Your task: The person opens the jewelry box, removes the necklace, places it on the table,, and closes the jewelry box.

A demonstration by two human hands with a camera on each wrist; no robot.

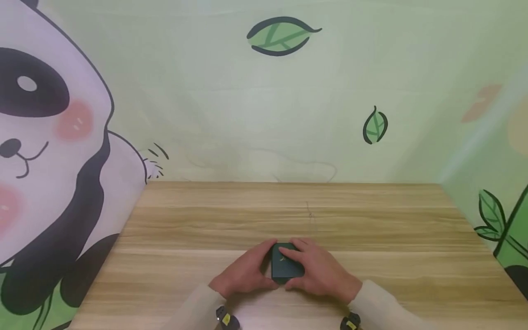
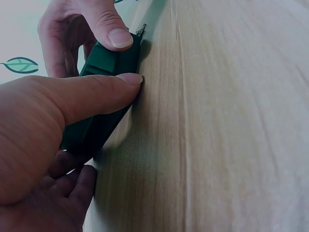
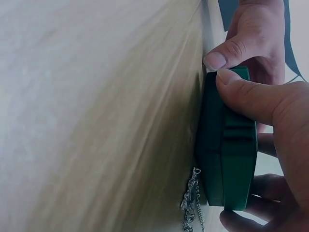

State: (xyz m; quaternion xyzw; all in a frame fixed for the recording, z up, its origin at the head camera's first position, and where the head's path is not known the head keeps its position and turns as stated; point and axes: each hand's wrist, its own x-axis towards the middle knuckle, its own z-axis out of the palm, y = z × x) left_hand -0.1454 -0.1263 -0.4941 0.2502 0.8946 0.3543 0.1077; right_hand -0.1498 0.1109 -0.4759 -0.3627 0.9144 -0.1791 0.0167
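A small dark green jewelry box [image 1: 282, 269] with a gold mark on its lid sits on the table, lid shut. My left hand [image 1: 246, 271] grips its left side, thumb at the near face and fingers round the far edge. From the right, my right hand [image 1: 326, 270] holds it, one finger lying over the lid and the thumb at the near corner. The left wrist view has the left thumb across the box's front [image 2: 82, 133]. Beyond the box lies a thin silver chain necklace [image 1: 311, 215], close to the box in the right wrist view.
The wood-grain table [image 1: 185, 220] reaches back to a pale green cloth backdrop [image 1: 198, 68] printed with leaves and a large panda [image 1: 45, 183]. Dark bands with yellow marks [image 1: 227, 318] show at both wrists.
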